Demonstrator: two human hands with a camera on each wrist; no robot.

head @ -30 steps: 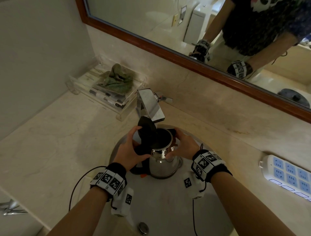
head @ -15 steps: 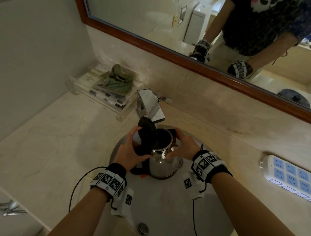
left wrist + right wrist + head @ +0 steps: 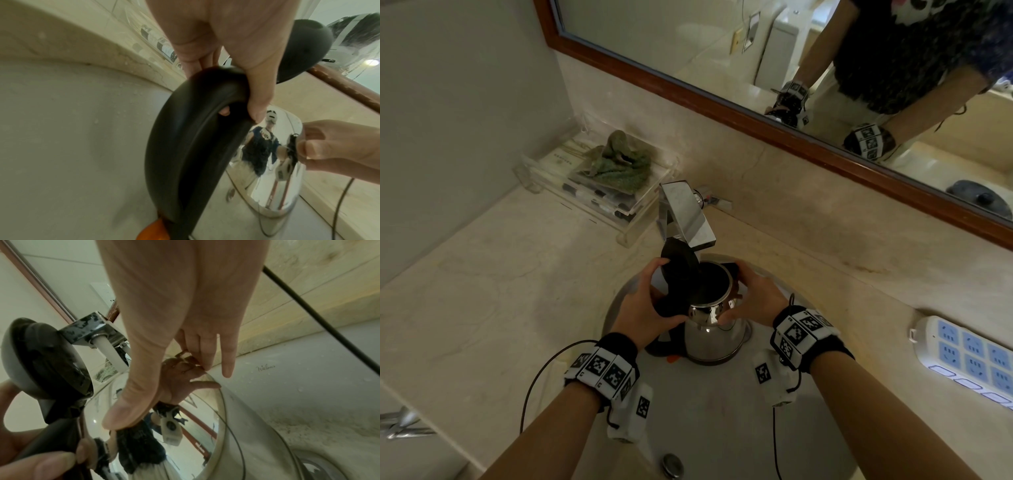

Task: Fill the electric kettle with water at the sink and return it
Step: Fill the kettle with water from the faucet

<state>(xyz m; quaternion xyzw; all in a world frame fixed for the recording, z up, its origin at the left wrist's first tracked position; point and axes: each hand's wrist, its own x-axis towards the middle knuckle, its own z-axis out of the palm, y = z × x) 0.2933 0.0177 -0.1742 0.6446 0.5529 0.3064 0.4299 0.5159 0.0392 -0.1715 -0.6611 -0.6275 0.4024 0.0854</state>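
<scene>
The shiny steel electric kettle (image 3: 714, 329) with its black lid (image 3: 681, 262) raised is held upright in the white sink basin (image 3: 709, 418), its mouth under the square chrome faucet (image 3: 685, 214). Water appears to run from the spout in the right wrist view; filling seems under way, the return is left. The left hand (image 3: 645, 306) is curled round the black handle (image 3: 195, 129); the right hand (image 3: 755, 296) is wrapped against the body.

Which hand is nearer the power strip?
Right. The right hand holds the kettle body on the side toward the power strip; the left hand grips the handle on the far side.
</scene>
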